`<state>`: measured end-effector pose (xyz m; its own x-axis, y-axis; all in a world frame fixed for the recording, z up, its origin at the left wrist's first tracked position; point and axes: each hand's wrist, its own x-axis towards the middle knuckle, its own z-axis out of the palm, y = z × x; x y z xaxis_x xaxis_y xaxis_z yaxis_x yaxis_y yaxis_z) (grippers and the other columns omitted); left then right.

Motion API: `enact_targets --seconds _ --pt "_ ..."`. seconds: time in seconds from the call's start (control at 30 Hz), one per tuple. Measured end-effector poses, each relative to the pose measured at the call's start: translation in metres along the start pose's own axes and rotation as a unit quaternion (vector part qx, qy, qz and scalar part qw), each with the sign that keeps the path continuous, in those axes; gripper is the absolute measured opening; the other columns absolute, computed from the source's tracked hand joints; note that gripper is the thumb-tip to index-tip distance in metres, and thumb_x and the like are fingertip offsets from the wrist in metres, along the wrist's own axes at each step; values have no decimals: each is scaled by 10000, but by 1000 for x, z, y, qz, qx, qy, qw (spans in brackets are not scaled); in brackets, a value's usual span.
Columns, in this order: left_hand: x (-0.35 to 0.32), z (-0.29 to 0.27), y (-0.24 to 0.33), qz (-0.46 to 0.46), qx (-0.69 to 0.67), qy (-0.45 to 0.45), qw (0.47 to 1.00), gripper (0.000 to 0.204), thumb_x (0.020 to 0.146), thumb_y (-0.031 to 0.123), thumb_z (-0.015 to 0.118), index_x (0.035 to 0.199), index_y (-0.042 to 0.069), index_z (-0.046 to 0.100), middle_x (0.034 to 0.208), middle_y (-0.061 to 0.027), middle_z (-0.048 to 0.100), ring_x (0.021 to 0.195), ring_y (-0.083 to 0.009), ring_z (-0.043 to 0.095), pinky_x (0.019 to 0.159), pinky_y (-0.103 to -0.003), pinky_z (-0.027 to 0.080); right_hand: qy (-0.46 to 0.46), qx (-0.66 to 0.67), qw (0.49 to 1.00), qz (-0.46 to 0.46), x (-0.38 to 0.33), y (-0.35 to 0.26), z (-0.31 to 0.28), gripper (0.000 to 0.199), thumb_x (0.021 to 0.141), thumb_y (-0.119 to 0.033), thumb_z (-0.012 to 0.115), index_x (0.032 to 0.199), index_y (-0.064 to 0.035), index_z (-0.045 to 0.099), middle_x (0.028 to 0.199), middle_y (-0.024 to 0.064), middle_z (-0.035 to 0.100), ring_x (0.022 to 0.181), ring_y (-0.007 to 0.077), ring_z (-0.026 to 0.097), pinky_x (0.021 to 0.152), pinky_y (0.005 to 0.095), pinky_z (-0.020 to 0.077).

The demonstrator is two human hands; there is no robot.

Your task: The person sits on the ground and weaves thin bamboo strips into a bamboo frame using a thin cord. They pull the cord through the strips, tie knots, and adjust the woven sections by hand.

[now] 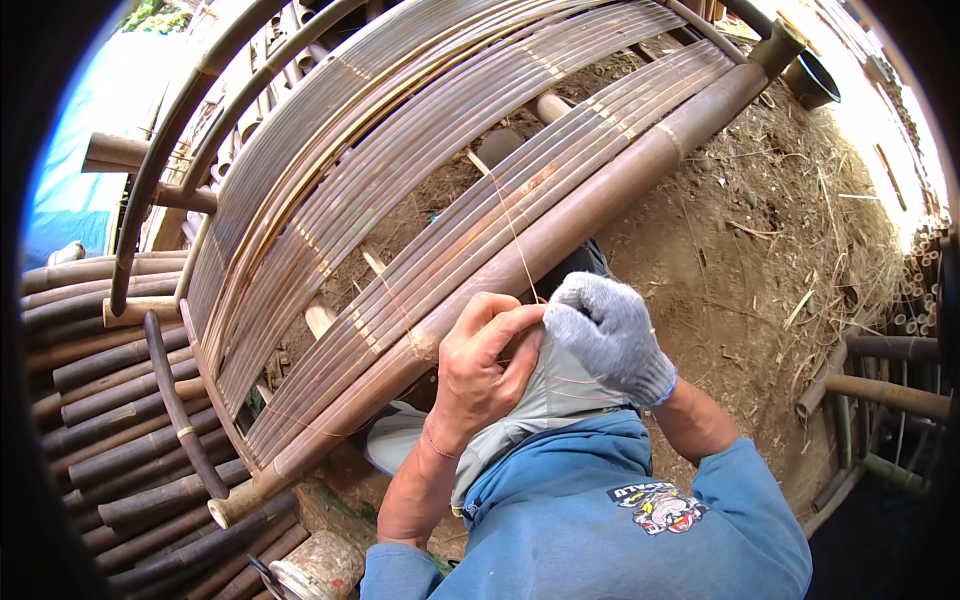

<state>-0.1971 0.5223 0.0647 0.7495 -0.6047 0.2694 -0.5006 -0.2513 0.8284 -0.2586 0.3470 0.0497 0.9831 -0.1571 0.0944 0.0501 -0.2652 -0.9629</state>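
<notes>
A thick brown bamboo pole (600, 200) runs diagonally from lower left to upper right, with a panel of thin bamboo slats (420, 150) lying against it. A thin orange string (512, 235) comes down across the slats to my hands. My bare left hand (485, 365) pinches the string right beside the pole. My right hand (608, 335), in a grey knit glove, is closed in a fist touching the left fingertips, and loose turns of the string lead to it over my lap.
Dark bamboo poles (110, 400) are stacked at the left, with curved poles (160, 150) arching above them. A blue tarp (70, 180) hangs at far left. Bare earth with straw (780, 250) lies to the right, a black pot (812, 80) at top right, more poles (885, 390) at right.
</notes>
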Motion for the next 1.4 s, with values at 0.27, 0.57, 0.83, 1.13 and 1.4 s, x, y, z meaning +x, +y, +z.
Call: enact_targets --seconds 0.27,0.57,0.83,1.13,1.4 --pt "10 -5 -12 -82 -91 53 991 47 901 45 690 921 6 675 878 -88 638 697 -144 580 626 -265 469 23 -1 984 -178 25 16 13 257 834 -64 724 1089 -38 707 1054 127 659 996 267 643 902 386 502" --pt "11 2 -15 -40 38 144 988 182 817 1 771 985 44 715 853 -67 666 728 -171 655 630 -298 509 131 -122 952 -247 20 20 23 224 757 -22 784 965 -69 714 964 118 678 892 297 648 793 397 527" --pt "7 -1 -15 13 30 46 998 69 908 18 684 972 6 662 887 -61 595 708 -134 550 635 -264 454 178 -186 934 -248 15 18 14 274 751 10 757 1011 -61 707 987 128 678 925 308 648 822 401 524" --pt "1 3 -15 -146 -240 33 959 120 957 106 670 971 -13 663 878 21 527 737 -39 460 650 -191 385 130 -184 928 -295 7 15 6 360 709 -79 805 1056 -97 711 979 82 663 914 296 625 840 452 488" --pt "-7 7 -16 -203 -200 60 957 131 920 116 719 907 -15 716 817 18 586 701 -36 497 627 -193 409 158 -241 903 -319 17 23 3 215 701 -40 745 882 -102 647 905 81 622 891 314 607 835 462 480"
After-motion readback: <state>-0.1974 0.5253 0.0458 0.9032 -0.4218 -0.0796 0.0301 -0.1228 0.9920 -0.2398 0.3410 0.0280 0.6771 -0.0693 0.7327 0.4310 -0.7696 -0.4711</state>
